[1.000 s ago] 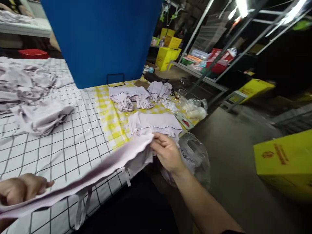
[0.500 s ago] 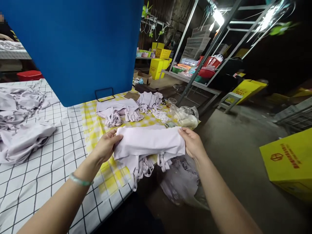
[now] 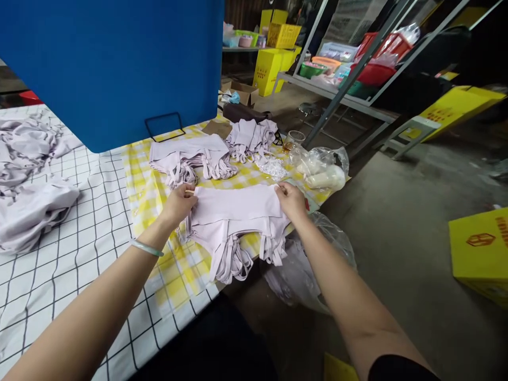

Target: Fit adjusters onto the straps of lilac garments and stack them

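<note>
The fingers of the left hand [image 3: 179, 206] pinched the upper left corner of a pale lilac garment [image 3: 236, 203], and the fingers of the right hand [image 3: 292, 201] gripped its upper right corner, the top edge running nearly straight between the 2. The garment lay over a stack of similar pieces near the front edge of the counter [image 3: 130, 328], with looped straps [image 3: 230, 264] fanned toward the wearer, some overhanging that edge. A strip of yellow checked cloth [image 3: 174, 275] separated it from a 2nd stack [image 3: 190, 151] just behind. A plastic bag [image 3: 325, 169] sat beyond the right hand, close to the counter's right edge, with a glass [image 3: 293, 138] near it. On the left, white gridded cloth [image 3: 95, 211] stretched between the left arm and crumpled lilac pieces [image 3: 35, 211]. A blue panel [image 3: 119, 63] bounded the far side. Below the right forearm, a clear bag [image 3: 317, 259] bulged past the edge; farther right, grey floor [image 3: 397, 227] spread toward a yellow box [image 3: 480, 248].
</note>
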A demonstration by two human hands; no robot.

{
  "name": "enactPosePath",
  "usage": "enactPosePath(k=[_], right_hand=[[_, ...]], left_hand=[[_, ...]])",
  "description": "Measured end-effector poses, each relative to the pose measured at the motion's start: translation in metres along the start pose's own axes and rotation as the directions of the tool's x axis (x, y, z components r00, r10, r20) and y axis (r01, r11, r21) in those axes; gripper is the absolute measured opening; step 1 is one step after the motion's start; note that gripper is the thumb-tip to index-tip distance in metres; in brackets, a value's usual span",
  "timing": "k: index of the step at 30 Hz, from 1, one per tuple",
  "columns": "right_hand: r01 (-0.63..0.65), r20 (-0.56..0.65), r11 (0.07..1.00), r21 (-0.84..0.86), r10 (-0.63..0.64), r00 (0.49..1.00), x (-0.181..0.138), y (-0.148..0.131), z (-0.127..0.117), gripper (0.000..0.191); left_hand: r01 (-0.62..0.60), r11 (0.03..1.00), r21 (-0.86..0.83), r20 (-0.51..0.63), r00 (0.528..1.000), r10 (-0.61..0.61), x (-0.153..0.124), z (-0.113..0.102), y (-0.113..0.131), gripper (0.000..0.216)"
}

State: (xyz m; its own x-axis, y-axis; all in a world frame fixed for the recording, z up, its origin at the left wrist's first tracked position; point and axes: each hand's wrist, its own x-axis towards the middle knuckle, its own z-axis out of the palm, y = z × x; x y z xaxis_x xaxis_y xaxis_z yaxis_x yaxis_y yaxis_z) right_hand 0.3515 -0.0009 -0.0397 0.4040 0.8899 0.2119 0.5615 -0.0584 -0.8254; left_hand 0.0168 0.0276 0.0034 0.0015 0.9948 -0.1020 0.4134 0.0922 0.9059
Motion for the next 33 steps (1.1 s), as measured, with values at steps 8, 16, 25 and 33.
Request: enactPosePath(k=[8,16,25,33], right_hand=[[0.455,0.413,0.788,-0.415,-0.283,0.866,-0.013,-0.011,0.004,0.053],[0.439,0.506,0.773,-0.458,-0.179,0.844,-0.014,0.01,0.013,0.064],[0.651,0.343,0.577,-0.493,-0.559,0.755,-0.025,-0.067,0.081,0.055],[0.808,0.646,0.532,0.253,-0.714,0.268,-0.182,-0.325,0.351,0.045]], left_hand=[[-0.627,0.452,0.635,0.497,0.779,0.383,-0.01,0.024,0.004,0.053],[-0.562,0.468,0.682,0.519,0.823,0.23,-0.02,0.034,-0.004,0.063],[-0.143,0.886,0.441,-0.017,0.986,0.168,-0.153,-0.103,-0.078,0.059],[-0.008,0.965,0.26,-0.387,0.915,0.112,-0.207,-0.179,-0.128,0.052]])
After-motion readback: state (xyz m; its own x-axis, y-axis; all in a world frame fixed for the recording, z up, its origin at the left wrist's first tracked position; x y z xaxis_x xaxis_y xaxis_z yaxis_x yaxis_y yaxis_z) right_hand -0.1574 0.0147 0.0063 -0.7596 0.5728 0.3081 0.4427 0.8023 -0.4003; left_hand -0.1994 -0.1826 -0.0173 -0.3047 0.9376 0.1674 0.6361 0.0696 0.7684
